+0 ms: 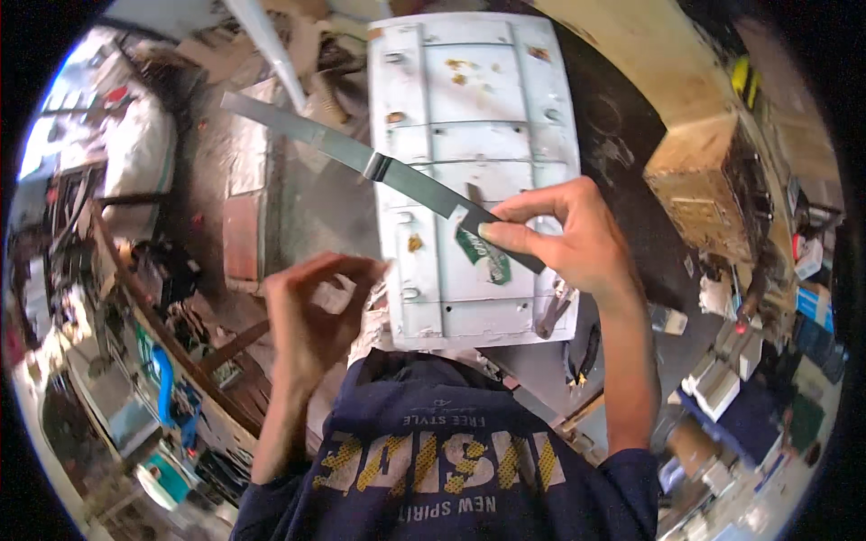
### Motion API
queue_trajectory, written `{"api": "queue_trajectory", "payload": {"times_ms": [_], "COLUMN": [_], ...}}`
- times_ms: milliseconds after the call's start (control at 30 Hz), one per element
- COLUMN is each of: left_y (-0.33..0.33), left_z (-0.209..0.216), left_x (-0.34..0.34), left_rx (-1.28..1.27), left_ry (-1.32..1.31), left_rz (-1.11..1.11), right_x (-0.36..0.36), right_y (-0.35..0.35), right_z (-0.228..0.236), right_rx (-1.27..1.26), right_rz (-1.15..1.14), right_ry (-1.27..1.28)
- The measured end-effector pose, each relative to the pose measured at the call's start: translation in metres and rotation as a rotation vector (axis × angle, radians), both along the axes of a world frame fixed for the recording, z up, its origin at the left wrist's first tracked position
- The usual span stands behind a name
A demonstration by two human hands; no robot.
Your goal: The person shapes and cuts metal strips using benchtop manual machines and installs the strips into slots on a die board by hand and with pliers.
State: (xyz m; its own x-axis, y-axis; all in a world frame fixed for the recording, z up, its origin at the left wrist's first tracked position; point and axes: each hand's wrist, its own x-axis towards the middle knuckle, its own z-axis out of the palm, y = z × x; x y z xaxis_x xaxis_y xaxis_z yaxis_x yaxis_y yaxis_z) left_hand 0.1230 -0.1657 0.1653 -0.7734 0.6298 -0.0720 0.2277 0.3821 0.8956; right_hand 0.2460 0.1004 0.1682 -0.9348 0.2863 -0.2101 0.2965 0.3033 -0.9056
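My right hand (pixel 577 239) pinches a long, flat, dark metal strip (pixel 424 189) near its lower right end, between thumb and fingers. Slanting up to the left, the strip crosses over a white panel (pixel 460 140) and extends past its left edge. A shiny metal clip (pixel 377 166) wraps around the strip near its middle. At the panel's lower left edge is my left hand (pixel 316 302), slightly blurred, thumb and fingertips drawn together; whatever they may hold is too small to make out. A torn green label (pixel 484 254) shows below the strip.
Pliers (pixel 552 314) lie at the panel's lower right corner. A worn wooden box (pixel 699 176) stands to the right. Small cartons (pixel 717 388) sit at lower right. A wooden rail (pixel 162 329) runs along the cluttered left side, near a white sack (pixel 140 149).
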Motion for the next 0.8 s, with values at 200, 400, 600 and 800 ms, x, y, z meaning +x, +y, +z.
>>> {"api": "queue_trajectory", "payload": {"times_ms": [200,400,600,800], "left_y": [-0.031,-0.112,-0.206,-0.302], "left_z": [0.014,0.029,0.055,0.08], "left_x": [0.012,-0.047,-0.12,-0.198], "left_rx": [0.38,0.543,0.521,0.161], "left_ry": [-0.564,-0.509,-0.397,0.503], "left_rz": [0.12,0.229,0.329,0.538], "right_x": [-0.028,-0.095,-0.197,-0.304], "right_y": [-0.1,-0.201,-0.303,-0.367], "right_z": [0.034,0.047,0.046,0.062], "right_rx": [-0.385,-0.24,-0.291,-0.354], "right_rz": [-0.045,0.011,-0.077,0.055], "right_ry": [0.091,0.214,0.399,0.259]}}
